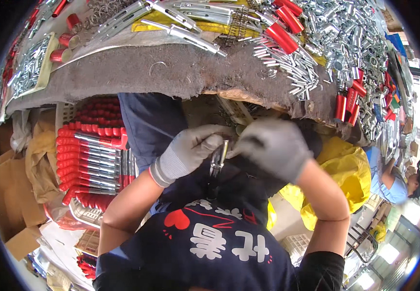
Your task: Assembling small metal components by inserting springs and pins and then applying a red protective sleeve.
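Observation:
My left hand [190,151], in a grey knit glove, is closed, its thumb and fingers pressed against a shiny metal tube [218,157] held upright close to my body. My right hand [274,148], gloved too, is smeared by motion just right of the tube. Whether its fingers hold anything cannot be made out. Both hands are below the near edge of a bench [181,68] covered in worn brown cloth. On that bench lie slotted metal tubes [186,38], small metal pins [287,68] and red sleeves [281,38].
To my left, a crate holds stacked rods with red grips [91,160], beside a cardboard box [14,203]. Loose metal fittings [350,34] heap up at the bench's right. Yellow sacking [343,174] hangs by my right arm. Another person [391,177] is at far right.

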A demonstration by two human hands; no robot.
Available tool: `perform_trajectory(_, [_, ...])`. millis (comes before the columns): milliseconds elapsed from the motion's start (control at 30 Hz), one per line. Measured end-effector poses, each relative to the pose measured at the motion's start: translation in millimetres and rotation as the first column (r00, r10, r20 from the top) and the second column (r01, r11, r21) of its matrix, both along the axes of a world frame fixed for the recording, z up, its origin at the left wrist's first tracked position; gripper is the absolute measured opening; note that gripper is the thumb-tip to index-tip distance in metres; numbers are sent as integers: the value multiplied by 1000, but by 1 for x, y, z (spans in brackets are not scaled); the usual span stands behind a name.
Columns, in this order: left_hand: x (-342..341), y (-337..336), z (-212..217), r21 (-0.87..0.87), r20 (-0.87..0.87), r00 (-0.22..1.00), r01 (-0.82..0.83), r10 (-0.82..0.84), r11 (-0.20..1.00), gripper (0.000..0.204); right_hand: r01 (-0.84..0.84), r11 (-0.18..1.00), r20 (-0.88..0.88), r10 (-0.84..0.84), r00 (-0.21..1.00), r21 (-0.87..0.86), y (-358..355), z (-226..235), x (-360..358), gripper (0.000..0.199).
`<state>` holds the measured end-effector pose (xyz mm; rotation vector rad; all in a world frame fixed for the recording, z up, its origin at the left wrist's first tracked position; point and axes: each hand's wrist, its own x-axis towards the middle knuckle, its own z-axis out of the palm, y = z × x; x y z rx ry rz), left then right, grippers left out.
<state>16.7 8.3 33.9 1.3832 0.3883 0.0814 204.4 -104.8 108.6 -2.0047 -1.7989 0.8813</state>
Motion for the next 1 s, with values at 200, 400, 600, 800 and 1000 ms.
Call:
perform_trajectory(200, [-5, -12, -42, -37, -96, 994, -60, 56, 998, 32, 76, 983, 577, -161, 801, 169, 23, 22, 99, 11])
perform_trajectory(400, [-9, -22, -56, -173, -116, 991, -80, 61, 982, 36, 170, 937, 453, -300, 840, 306, 21, 19, 117, 20])
perform_trajectory(600, [-17, -31, -61, -271, -120, 988, -126, 97, 954, 39, 386, 898, -159, -358, 920, 210, -9, 25, 17, 11])
perform_trajectory(800, [-14, -30, -50, -76, -104, 990, -99, 91, 992, 36, 126, 985, -313, -85, 946, 115, -22, -54, -48, 14])
perform_trajectory(1000, [-15, -30, -44, -19, -113, 990, -91, 89, 996, 33, -215, 968, 301, 170, 938, 126, -31, -52, -66, 8])
